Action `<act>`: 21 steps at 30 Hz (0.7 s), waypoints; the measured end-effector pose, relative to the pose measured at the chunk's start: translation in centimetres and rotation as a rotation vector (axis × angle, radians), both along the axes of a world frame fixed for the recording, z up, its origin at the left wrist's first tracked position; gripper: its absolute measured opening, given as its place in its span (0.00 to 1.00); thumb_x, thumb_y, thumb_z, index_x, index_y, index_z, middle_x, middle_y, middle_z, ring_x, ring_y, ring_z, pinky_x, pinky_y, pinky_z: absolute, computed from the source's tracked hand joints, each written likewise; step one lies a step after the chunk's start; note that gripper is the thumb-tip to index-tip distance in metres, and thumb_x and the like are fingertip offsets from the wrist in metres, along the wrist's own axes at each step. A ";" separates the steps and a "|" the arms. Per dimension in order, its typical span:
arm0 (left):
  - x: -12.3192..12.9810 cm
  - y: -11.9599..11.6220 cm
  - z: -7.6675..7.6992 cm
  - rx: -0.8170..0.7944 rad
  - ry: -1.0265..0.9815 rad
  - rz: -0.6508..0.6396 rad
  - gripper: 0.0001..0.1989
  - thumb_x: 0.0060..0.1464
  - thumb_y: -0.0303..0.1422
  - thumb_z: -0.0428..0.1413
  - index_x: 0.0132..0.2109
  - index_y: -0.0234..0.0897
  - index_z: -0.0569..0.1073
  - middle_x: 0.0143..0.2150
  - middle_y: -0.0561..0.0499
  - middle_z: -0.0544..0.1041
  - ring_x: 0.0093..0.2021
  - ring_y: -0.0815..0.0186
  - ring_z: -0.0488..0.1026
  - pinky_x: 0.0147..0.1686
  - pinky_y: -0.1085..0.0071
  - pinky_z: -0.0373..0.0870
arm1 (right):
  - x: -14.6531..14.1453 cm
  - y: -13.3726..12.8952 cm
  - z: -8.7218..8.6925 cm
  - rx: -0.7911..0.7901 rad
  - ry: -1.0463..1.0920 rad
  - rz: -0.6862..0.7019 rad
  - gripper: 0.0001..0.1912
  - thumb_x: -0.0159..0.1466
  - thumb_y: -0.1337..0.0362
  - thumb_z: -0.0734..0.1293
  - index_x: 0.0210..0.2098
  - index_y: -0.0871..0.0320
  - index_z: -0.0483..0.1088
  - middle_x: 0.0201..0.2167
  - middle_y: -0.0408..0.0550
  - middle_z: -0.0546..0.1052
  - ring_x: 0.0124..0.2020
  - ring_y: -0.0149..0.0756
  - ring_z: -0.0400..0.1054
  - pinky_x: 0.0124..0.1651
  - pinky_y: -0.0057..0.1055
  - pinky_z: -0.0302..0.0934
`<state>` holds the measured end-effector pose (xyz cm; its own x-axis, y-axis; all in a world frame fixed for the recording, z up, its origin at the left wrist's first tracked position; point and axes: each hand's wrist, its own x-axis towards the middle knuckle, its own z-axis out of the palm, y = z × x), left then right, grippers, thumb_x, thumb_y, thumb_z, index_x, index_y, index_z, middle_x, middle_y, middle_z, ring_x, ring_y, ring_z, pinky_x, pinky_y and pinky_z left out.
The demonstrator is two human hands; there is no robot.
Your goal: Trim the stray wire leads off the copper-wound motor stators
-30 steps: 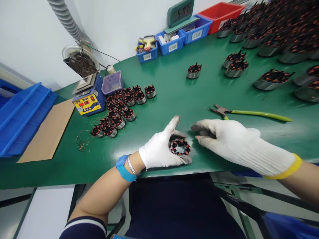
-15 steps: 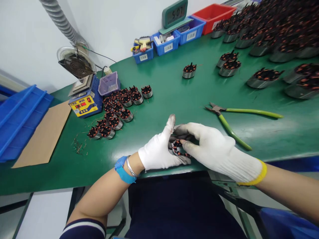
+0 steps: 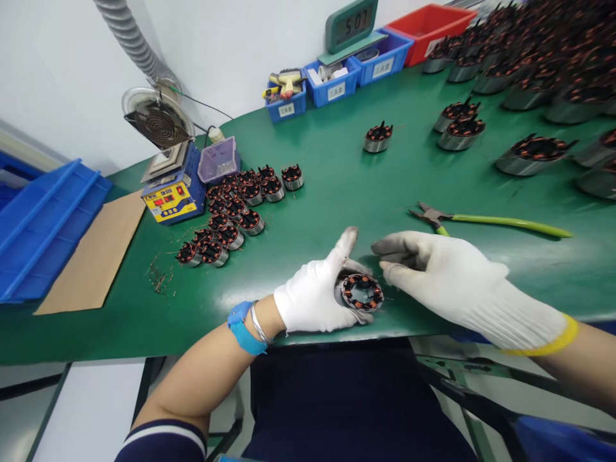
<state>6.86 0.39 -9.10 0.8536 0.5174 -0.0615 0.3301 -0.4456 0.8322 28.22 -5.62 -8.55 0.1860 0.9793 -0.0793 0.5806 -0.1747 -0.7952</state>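
The person holds a copper-wound ring (image 3: 378,295) near the bench's (image 3: 327,218) front edge, the left hand's (image 3: 310,295) fingers curved around it, thumb raised. At the ring's 3 o'clock the right hand (image 3: 452,279) has thumb and fingers parted, with nothing visible between them; working on the windings together would call for a short approach toward 9 o'clock and a steady left hold. Pliers (image 3: 510,222) lie beyond, toward 2 o'clock.

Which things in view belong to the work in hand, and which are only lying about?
In the work:
wound ring, held by the left hand
probably similar rings and green-handled cutters

Apparently just lying about:
cardboard sheet
clock
red bin
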 end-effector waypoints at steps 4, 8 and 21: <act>0.2 0.0 0.0 0.071 0.041 0.025 0.63 0.48 0.44 0.66 0.78 0.36 0.37 0.60 0.38 0.80 0.58 0.47 0.79 0.61 0.48 0.73 | 2.0 0.0 0.6 -0.067 -0.475 0.128 0.10 0.57 0.61 0.69 0.37 0.49 0.80 0.30 0.48 0.83 0.28 0.49 0.78 0.22 0.35 0.58; 0.1 0.1 -0.1 0.125 0.047 0.075 0.63 0.46 0.46 0.68 0.78 0.35 0.41 0.57 0.38 0.81 0.56 0.45 0.79 0.58 0.48 0.74 | 2.0 -1.0 1.6 0.174 -0.654 0.118 0.16 0.62 0.57 0.68 0.46 0.52 0.80 0.40 0.58 0.84 0.36 0.55 0.79 0.30 0.42 0.67; -0.5 0.7 -1.2 0.163 0.064 0.201 0.62 0.45 0.46 0.69 0.78 0.41 0.43 0.51 0.45 0.82 0.50 0.52 0.81 0.55 0.53 0.76 | 0.8 -1.5 -2.3 0.096 -0.504 0.425 0.20 0.71 0.48 0.58 0.43 0.53 0.77 0.33 0.48 0.83 0.32 0.45 0.78 0.29 0.34 0.58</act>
